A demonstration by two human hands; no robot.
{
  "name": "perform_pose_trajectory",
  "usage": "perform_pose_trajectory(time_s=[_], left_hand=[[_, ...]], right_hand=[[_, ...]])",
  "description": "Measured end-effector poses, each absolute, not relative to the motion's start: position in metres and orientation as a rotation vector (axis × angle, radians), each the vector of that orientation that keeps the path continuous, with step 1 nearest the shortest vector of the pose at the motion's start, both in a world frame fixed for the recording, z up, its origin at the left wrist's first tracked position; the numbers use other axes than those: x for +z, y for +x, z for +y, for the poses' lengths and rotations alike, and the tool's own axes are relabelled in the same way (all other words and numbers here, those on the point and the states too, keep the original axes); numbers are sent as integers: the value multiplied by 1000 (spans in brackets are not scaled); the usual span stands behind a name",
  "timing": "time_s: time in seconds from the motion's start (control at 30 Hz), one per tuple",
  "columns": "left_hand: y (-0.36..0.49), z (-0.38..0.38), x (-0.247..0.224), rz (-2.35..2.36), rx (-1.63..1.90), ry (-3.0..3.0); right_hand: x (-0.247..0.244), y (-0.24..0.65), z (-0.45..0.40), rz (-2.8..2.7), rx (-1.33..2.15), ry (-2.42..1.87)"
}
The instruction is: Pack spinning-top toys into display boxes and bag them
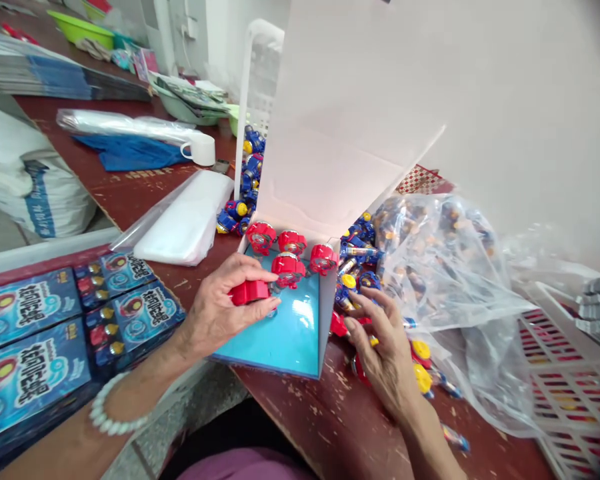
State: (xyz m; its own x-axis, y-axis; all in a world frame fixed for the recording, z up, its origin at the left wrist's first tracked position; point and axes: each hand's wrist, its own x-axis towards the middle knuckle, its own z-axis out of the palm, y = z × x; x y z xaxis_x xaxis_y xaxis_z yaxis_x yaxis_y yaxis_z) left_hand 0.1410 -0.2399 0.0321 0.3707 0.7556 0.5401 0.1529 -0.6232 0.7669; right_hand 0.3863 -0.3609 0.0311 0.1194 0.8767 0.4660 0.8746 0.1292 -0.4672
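Observation:
My left hand [220, 303] pinches a red plastic toy piece [250, 292] between thumb and fingers, over an open box with a light-blue inside [285, 340]. Several round red toys with grey centres, such as the middle toy [287, 269], sit toward the back of the box. Its large pale lid [340, 133] stands raised behind. My right hand [387, 353] is to the right of the box, fingers spread and slightly curled over a loose pile of blue, yellow and red toys [355, 277]. A red toy [338, 325] lies by its fingertips; whether they touch it I cannot tell.
Printed blue boxes [27, 333] fill a carton at left. Around the table are clear plastic sleeves [180, 220], a white mug [200, 150], a white basket [253, 73] of blue toys, a clear bag [435, 253] of toys and a slatted crate [570, 373].

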Motion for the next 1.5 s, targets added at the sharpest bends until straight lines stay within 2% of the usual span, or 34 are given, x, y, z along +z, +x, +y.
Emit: perform_pose_trajectory(time_s=[0.1, 0.23, 0.43, 0.57, 0.77, 0.87, 0.93, 1.03, 1.1, 1.17, 1.3, 1.5], left_hand=[[150, -236, 32, 618, 1236, 2118], [159, -233, 34, 434, 1039, 2198], [172, -220, 19, 412, 837, 2302], [170, -219, 14, 432, 876, 2326], [165, -223, 18, 456, 932, 2524], [158, -236, 27, 617, 1056, 2705], [152, -252, 35, 731, 1216, 2757], [150, -284, 38, 688, 1380, 2556], [158, -306, 34, 610, 1261, 2314], [171, -325, 28, 601, 992, 2031], [197, -342, 21, 521, 558, 1309], [206, -340, 1, 404, 366, 777]], right_hand=[[20, 397, -386, -1690, -60, -1763], [12, 408, -404, -1670, -104, -1764], [9, 421, -404, -1659, -94, -1756], [8, 410, -385, -1835, -44, -1831], [-10, 385, -343, -2097, -117, -2284], [-13, 394, -338, -2088, -127, -2293], [-7, 406, -346, -1957, -109, -2153], [12, 413, -367, -1505, -57, -1816], [29, 403, -382, -1202, 3, -1661], [41, 383, -395, -1022, 102, -1564], [47, 346, -406, -1026, 292, -1434], [43, 372, -402, -1312, 794, -1289]])
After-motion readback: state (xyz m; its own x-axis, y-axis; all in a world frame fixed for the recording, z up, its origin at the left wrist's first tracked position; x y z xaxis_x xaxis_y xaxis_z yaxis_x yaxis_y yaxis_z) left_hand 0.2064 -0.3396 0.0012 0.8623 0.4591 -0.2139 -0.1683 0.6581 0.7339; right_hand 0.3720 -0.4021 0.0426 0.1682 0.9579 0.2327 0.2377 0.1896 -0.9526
